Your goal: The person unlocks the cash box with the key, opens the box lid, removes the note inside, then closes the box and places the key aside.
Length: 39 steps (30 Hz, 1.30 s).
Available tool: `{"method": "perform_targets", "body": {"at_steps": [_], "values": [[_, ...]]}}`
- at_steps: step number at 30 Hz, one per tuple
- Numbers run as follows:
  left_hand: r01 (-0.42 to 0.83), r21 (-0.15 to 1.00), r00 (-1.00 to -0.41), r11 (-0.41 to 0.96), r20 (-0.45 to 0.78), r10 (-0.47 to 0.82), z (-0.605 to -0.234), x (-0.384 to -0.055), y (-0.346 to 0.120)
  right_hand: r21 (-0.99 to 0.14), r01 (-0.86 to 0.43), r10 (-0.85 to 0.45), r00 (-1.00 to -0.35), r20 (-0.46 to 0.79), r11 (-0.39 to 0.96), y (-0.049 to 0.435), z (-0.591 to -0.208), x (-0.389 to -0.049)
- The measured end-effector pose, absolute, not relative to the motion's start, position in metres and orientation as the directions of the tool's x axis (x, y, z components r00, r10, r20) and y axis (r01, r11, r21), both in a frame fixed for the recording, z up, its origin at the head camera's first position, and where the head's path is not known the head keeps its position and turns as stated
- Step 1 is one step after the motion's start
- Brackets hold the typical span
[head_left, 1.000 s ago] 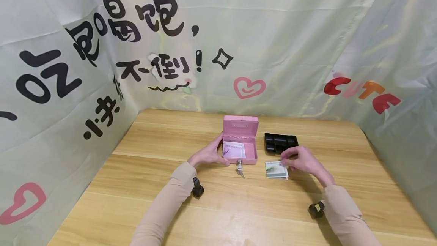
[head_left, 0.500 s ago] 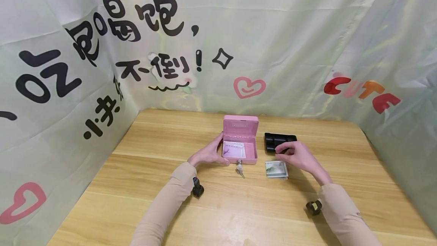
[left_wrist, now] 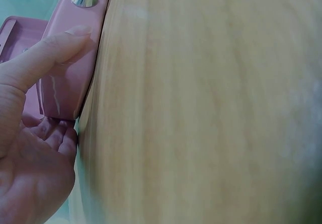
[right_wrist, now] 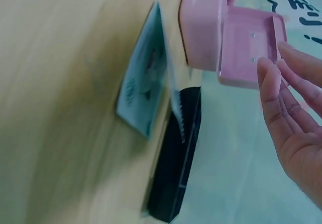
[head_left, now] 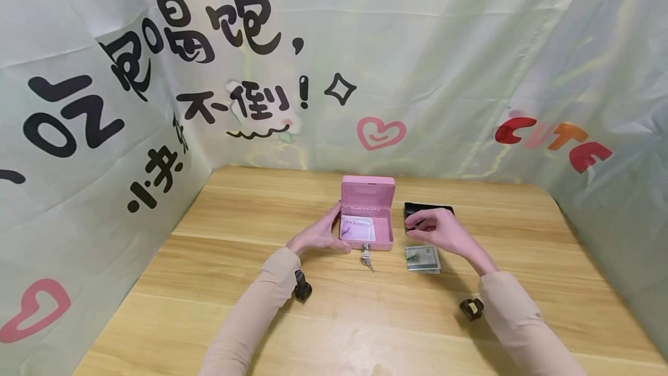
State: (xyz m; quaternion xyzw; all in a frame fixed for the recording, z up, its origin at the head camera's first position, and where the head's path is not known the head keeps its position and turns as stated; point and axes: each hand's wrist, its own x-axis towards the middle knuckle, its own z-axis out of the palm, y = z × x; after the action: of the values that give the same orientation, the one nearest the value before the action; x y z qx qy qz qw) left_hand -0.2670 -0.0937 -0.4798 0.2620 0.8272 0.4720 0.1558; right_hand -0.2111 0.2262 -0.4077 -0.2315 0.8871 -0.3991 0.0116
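A pink cash box (head_left: pixel 385 245) stands with its lid up, keys (head_left: pixel 367 260) hanging from the front lock. Inside on the left lie purple-printed banknotes (head_left: pixel 356 229). My left hand (head_left: pixel 320 236) holds the box's front left corner; in the left wrist view the thumb (left_wrist: pixel 60 48) lies on the front wall and the fingers are at the end wall. My right hand (head_left: pixel 442 230) hovers right of the box, its fingers loosely bent and nothing visible between them. Below it a folded green banknote (head_left: pixel 424 260) stands tent-like on the table, as the right wrist view (right_wrist: pixel 143 78) shows.
A black compartment tray (head_left: pixel 417 208) sits on the table right of the box, partly hidden by my right hand. Printed cloth (head_left: pixel 313 149) hangs behind the table (head_left: pixel 365 318) and at both sides. Small black cameras (head_left: pixel 472 308) are on both wrists.
My right hand has left the folded green banknote, moving up and to the left over the black tray toward the cash box. My left hand and the box have stayed put.
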Motion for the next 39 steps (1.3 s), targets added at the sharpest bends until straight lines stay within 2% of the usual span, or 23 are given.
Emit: {"method": "perform_targets", "body": {"at_steps": [11,26,39], "values": [[0.294,0.867,-0.805,0.403,-0.002,0.593,-0.48,-0.268,-0.094,-0.706,-0.408,-0.495,-0.864,0.093,0.579,0.206,-0.387,-0.219],[0.288,0.88,-0.8,0.377,0.005,0.6,-0.483,-0.268,-0.094,-0.67,-0.47,-0.569,-0.818,0.086,0.574,0.183,-0.37,-0.242],[0.305,0.87,-0.798,0.387,0.012,0.603,-0.481,-0.269,-0.093,-0.748,-0.453,-0.703,-0.711,-0.025,0.485,0.165,-0.367,-0.263]]}}
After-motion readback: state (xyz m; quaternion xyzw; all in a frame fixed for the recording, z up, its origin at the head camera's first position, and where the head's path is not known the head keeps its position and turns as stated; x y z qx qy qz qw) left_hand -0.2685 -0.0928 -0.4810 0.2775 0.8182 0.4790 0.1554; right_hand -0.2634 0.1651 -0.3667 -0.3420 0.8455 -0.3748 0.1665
